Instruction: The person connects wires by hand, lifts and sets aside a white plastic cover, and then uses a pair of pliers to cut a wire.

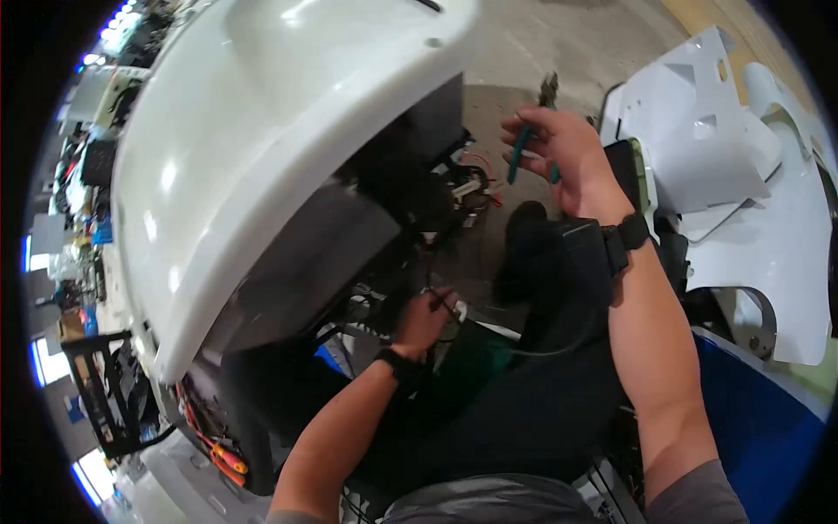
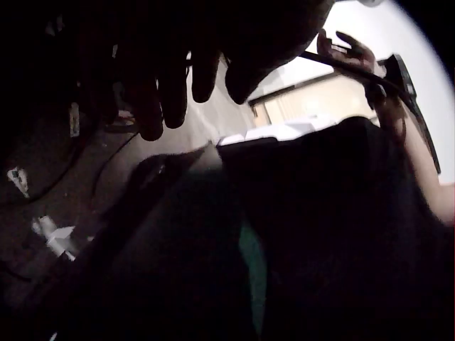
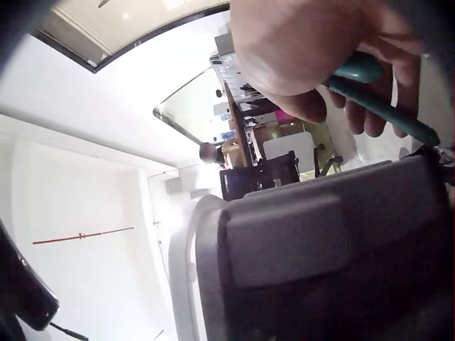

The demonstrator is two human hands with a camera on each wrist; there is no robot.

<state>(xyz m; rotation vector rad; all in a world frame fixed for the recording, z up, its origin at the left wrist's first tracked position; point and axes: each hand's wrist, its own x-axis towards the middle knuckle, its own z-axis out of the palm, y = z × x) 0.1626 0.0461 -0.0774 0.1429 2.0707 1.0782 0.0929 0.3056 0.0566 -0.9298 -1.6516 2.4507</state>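
Teal-handled pliers [image 1: 521, 150] are in my right hand [image 1: 572, 157], jaws pointing away and fingers loosely round the handles. In the right wrist view, the teal handles [image 3: 384, 108] cross the fingers of the right hand [image 3: 313, 50]. Low beside the white shell's [image 1: 262, 166] dark underside, my left hand [image 1: 425, 323] is blurred, with a thin black cable [image 1: 443, 301] at its curled fingers. The left wrist view shows the left hand [image 2: 170, 71] in dark silhouette, a black strand [image 2: 320, 58] extending from its edge. Exposed wiring and connectors [image 1: 471, 188] lie between the hands.
White molded panels [image 1: 698, 131] stand at the right, above a blue surface [image 1: 759, 393]. Orange-handled tools [image 1: 229, 461] lie at the lower left, near a black frame [image 1: 109, 393]. The person's dark-clothed leg [image 1: 559, 288] is between the arms.
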